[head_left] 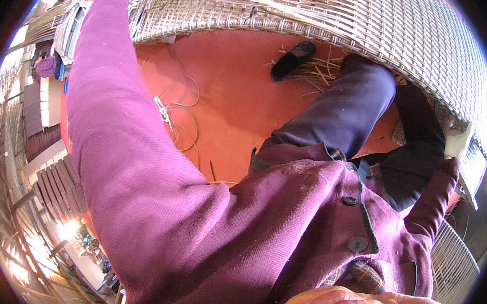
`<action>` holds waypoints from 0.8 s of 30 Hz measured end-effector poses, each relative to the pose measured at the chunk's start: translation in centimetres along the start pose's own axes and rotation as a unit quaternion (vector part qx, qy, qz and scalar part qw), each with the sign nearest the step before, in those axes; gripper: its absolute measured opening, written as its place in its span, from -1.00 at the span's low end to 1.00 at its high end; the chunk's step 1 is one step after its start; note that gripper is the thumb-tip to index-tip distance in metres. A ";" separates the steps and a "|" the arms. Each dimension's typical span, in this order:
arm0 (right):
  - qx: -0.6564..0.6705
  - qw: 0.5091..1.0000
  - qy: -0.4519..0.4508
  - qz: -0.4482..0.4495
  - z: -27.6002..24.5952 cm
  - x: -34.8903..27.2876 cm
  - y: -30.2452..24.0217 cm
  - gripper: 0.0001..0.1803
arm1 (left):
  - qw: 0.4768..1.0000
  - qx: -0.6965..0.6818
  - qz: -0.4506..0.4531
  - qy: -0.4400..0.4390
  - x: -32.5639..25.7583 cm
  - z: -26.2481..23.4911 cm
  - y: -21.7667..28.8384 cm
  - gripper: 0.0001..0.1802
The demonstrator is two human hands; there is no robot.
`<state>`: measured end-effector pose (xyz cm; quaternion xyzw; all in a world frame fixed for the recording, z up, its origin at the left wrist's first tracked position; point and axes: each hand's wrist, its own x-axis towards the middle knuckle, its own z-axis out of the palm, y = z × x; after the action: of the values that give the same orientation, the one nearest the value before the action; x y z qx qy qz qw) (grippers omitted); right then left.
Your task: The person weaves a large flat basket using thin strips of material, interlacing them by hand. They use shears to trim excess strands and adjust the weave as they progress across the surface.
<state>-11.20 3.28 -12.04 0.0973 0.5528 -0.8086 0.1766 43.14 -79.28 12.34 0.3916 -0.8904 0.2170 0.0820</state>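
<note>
Wicker frame arcs overhead | red floor open | right hand on frame edge, grip unclear

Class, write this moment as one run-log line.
left arm: raised to wicker frame, hand out of view | right hand: at frame edge, grip unclear | floor: shoe, cord
</note>
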 end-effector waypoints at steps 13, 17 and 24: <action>-0.124 0.988 -0.088 0.024 2.5 -1.7 2.5 -0.48 | 0.968 0.168 0.133 -0.130 -8.4 13.6 -11.4 -0.67; -0.215 0.947 -0.213 0.109 6.1 -7.1 5.9 -0.39 | 0.961 0.138 0.084 -0.225 -10.6 15.0 -11.1 -0.69; -0.299 0.885 -0.326 0.143 10.8 -14.9 9.5 -0.50 | 0.831 -0.137 0.125 -0.525 -18.1 6.4 -4.1 -0.63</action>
<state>6.67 -7.16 -10.98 -0.1511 0.6600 -0.5568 0.4812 58.56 -72.65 2.26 0.3166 -0.8614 -0.1373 -0.3726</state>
